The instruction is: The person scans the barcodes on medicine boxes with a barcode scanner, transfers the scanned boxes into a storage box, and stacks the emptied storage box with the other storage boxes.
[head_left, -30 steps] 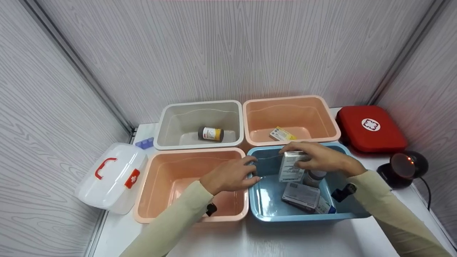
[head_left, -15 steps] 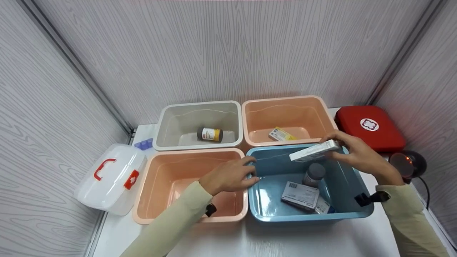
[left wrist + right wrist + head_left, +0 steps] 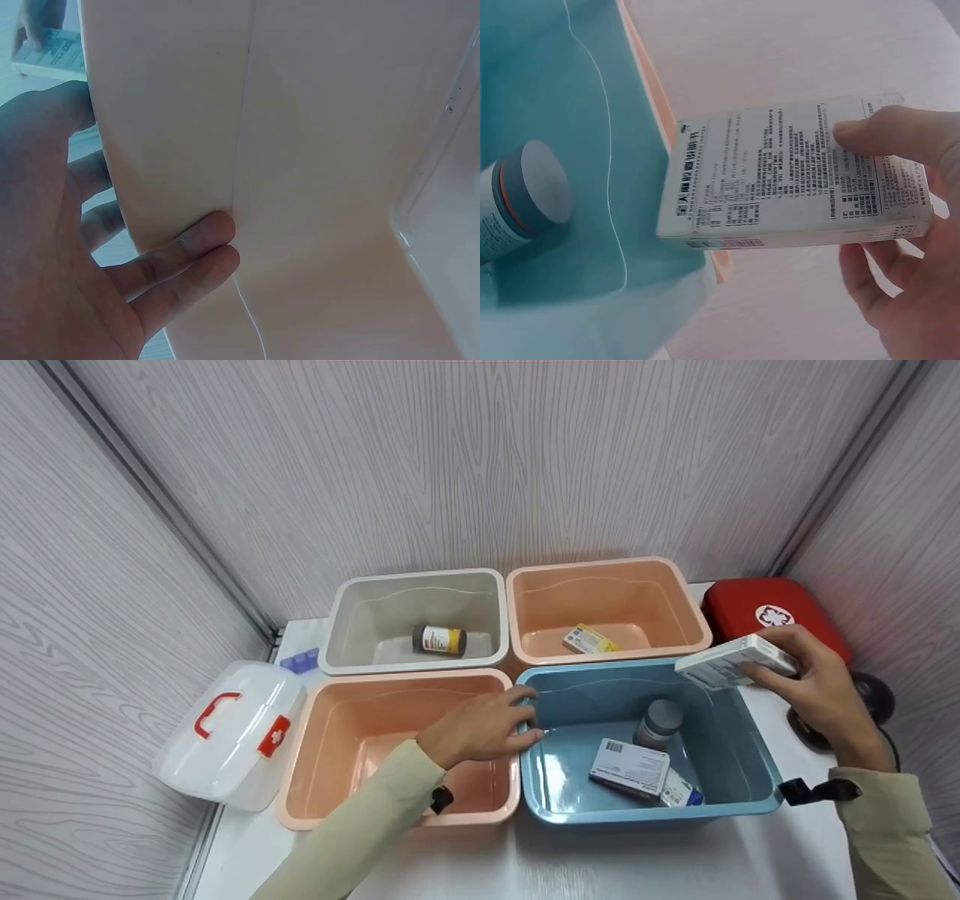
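So the right hand [image 3: 821, 686] has just cleared the blue tub [image 3: 585, 816] with a white medicine carton [image 3: 731, 664], thumb on the printed face, fingers underneath, and it's up over the far-right corner now. I'd call the lifting-out part done for that one. Left hand [image 3: 472, 727] hasn't budged: it's got hold of the near peach tub [image 3: 480, 819] by its right rim, fingers on both sides of the wall. Down in the blue one there's a flat white carton [image 3: 631, 765] lying partly over a blue-ended box [image 3: 679, 790], and behind them a dark-capped bottle [image 3: 661, 720], all untouched as far as I can see. Further back, the yellow-and-white box [image 3: 589, 639] in the far peach tub [image 3: 600, 596] and the bottle on its side [image 3: 439, 640] in the grey tub [image 3: 390, 604] look the same as before. A second ago that held carton was down in the tub, upright, half hiding the dark-capped bottle; now it's tilted in front of the red first-aid case [image 3: 750, 600].
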Action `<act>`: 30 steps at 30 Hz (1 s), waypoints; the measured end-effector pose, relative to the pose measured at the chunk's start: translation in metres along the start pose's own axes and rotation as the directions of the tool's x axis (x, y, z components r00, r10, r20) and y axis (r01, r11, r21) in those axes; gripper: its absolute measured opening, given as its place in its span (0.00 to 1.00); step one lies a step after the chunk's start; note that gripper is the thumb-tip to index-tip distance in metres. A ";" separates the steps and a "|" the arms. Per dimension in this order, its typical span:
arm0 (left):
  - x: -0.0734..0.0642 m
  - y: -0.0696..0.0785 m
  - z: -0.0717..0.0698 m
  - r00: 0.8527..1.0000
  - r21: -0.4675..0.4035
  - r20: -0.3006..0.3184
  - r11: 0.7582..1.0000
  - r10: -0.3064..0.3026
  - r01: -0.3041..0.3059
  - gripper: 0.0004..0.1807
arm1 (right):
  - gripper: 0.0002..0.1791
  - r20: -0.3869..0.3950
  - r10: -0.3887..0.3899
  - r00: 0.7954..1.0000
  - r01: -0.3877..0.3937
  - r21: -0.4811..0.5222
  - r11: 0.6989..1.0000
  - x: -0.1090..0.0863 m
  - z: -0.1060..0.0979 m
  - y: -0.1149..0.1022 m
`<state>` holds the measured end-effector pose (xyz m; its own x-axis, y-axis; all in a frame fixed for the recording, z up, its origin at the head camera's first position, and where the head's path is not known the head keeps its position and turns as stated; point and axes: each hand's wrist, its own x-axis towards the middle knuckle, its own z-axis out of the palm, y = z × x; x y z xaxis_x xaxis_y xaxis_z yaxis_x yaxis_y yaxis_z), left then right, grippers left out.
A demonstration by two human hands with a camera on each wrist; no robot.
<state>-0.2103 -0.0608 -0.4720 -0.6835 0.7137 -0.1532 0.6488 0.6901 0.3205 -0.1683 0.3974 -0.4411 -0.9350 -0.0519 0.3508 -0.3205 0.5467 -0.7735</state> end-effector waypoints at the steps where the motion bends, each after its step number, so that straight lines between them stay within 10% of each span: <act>1: 0.000 0.000 0.000 1.000 0.001 0.001 1.000 -0.003 0.003 0.26 | 0.28 -0.022 0.005 1.000 -0.005 0.007 1.000 -0.001 -0.002 0.002; 10: 0.001 -0.001 0.000 1.000 -0.003 -0.010 1.000 0.018 -0.018 0.25 | 0.31 -0.134 -0.001 0.991 0.030 0.216 0.976 -0.006 -0.011 0.007; 14: 0.001 -0.001 0.000 0.999 0.015 -0.030 0.999 0.045 -0.045 0.25 | 0.32 -0.194 0.017 0.981 0.064 0.403 0.913 -0.007 -0.013 0.007; 18: 0.000 -0.002 0.001 0.999 0.024 -0.027 0.999 0.046 -0.045 0.25 | 0.28 -0.334 0.108 0.936 0.086 0.517 0.851 -0.007 -0.017 0.013; 23: 0.001 -0.002 0.000 0.999 0.022 -0.026 0.999 0.042 -0.041 0.25 | 0.27 -0.418 0.197 0.887 0.030 0.477 0.878 -0.013 -0.023 0.024; 30: 0.001 -0.001 0.001 1.000 0.012 -0.010 1.000 0.023 -0.023 0.26 | 0.33 -0.387 0.230 0.893 0.077 0.634 0.770 -0.022 -0.026 0.034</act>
<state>-0.2116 -0.0611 -0.4733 -0.6714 0.7284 -0.1363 0.6685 0.6747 0.3127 -0.1543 0.4387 -0.4619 -0.8498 0.4028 0.3399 -0.4146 -0.1127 -0.9030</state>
